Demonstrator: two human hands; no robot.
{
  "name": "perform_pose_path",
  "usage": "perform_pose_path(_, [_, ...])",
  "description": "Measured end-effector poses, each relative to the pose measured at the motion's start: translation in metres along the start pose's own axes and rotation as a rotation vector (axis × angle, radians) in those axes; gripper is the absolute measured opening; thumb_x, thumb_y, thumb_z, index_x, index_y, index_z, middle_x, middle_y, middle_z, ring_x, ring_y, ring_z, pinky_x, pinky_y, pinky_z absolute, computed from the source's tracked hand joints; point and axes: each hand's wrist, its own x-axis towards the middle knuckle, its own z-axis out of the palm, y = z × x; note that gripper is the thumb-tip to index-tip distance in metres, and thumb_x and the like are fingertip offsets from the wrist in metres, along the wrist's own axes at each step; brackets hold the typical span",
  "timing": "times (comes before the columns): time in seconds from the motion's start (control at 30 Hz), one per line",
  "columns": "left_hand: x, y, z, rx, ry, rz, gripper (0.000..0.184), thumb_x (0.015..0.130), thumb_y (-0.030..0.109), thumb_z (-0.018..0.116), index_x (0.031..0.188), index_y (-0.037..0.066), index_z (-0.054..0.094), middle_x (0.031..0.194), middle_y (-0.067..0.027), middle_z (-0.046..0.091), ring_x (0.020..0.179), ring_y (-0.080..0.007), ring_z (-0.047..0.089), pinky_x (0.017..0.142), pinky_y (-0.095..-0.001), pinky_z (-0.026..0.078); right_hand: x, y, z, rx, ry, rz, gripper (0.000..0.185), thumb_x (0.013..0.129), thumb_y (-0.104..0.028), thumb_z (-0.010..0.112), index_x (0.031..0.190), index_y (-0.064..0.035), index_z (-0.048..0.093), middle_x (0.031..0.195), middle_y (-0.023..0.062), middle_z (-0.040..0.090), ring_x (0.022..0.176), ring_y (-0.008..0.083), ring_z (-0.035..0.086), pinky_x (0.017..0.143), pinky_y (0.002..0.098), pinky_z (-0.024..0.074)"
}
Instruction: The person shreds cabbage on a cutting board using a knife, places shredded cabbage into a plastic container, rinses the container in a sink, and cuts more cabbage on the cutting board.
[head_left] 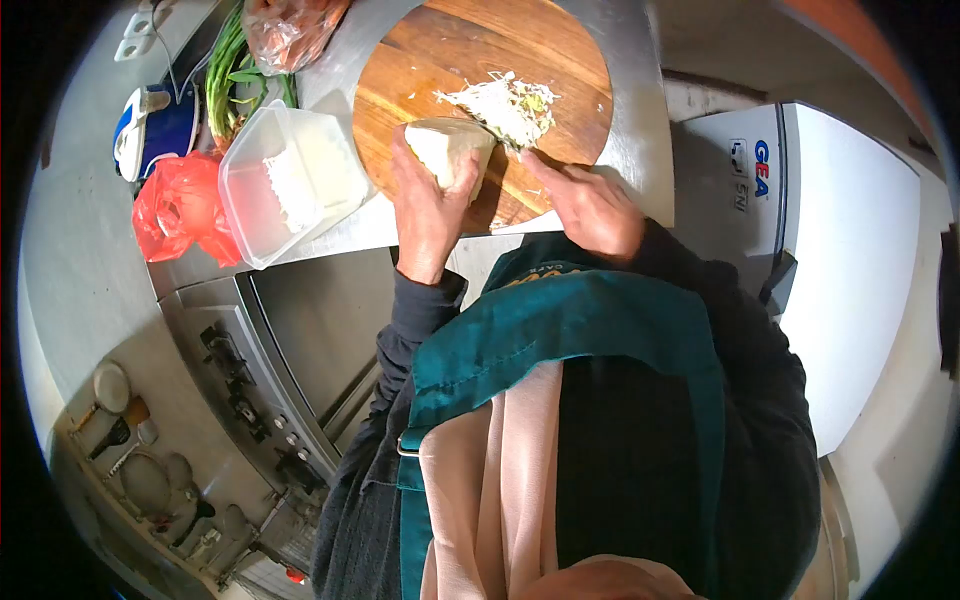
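Note:
A pale cut cabbage [450,148] rests on the round wooden cutting board [420,60], near its front edge. My left hand [430,205] is wrapped round the cabbage, with fingers on its left side and thumb on its right. My right hand [590,205] is closed on a knife [505,141], index finger stretched forward along it. Most of the knife is hidden by the hand, and its thin dark blade lies close to the cabbage's right side. Just beyond the blade is a loose pile of shredded cabbage [512,105], with small shreds scattered around it.
Left of the board stands a clear plastic container [245,190] with some white shreds inside. Near it are a red plastic bag [185,210], green onions [228,75], a blue-and-white appliance [160,130] and a clear bag of orange food [290,35]. A white freezer [850,250] stands right.

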Motion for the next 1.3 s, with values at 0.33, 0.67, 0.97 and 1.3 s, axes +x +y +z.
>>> perform_pose_path(0.33, [0.0,-0.003,0.002,0.018,0.039,0.062,0.083,0.079,0.032,0.07,0.135,-0.008,0.023,0.12,-0.0333,0.044,0.114,-0.0414,0.046,0.095,-0.0428,0.038,-0.021,-0.015,-0.027,0.134,0.056,-0.036,0.047,0.085,-0.007,0.045,0.132,-0.0048,0.046,0.084,0.0231,0.061,0.078,0.0397,0.06,0.071,0.0448,0.0489])
perform_pose_path(0.67, [-0.001,0.002,0.001,0.02,0.011,0.004,0.082,0.079,0.032,0.069,0.135,-0.007,0.024,0.119,-0.0332,0.046,0.113,-0.0426,0.046,0.094,-0.043,0.04,-0.003,-0.016,-0.007,0.004,-0.026,0.041,0.054,0.083,-0.006,0.05,0.136,-0.0078,0.04,0.092,0.0247,0.06,0.082,0.0409,0.06,0.073,0.0437,0.0497])
perform_pose_path(0.97, [-0.001,-0.003,0.0,0.068,0.033,0.07,0.08,0.079,0.033,0.069,0.134,-0.007,0.026,0.117,-0.0328,0.046,0.11,-0.0427,0.047,0.093,-0.0428,0.04,-0.022,-0.002,-0.016,0.121,0.062,-0.056,0.045,0.082,-0.003,0.047,0.127,-0.0029,0.05,0.091,0.0244,0.062,0.083,0.0411,0.061,0.074,0.0446,0.0493])
perform_pose_path(1.3, [0.003,-0.003,-0.001,0.047,-0.001,0.058,0.081,0.079,0.032,0.069,0.135,-0.005,0.024,0.117,-0.033,0.046,0.11,-0.0435,0.048,0.091,-0.0434,0.042,-0.006,-0.003,-0.011,0.059,0.002,-0.045,0.046,0.083,-0.002,0.044,0.129,-0.0026,0.048,0.095,0.0265,0.062,0.086,0.0402,0.061,0.074,0.044,0.0495])
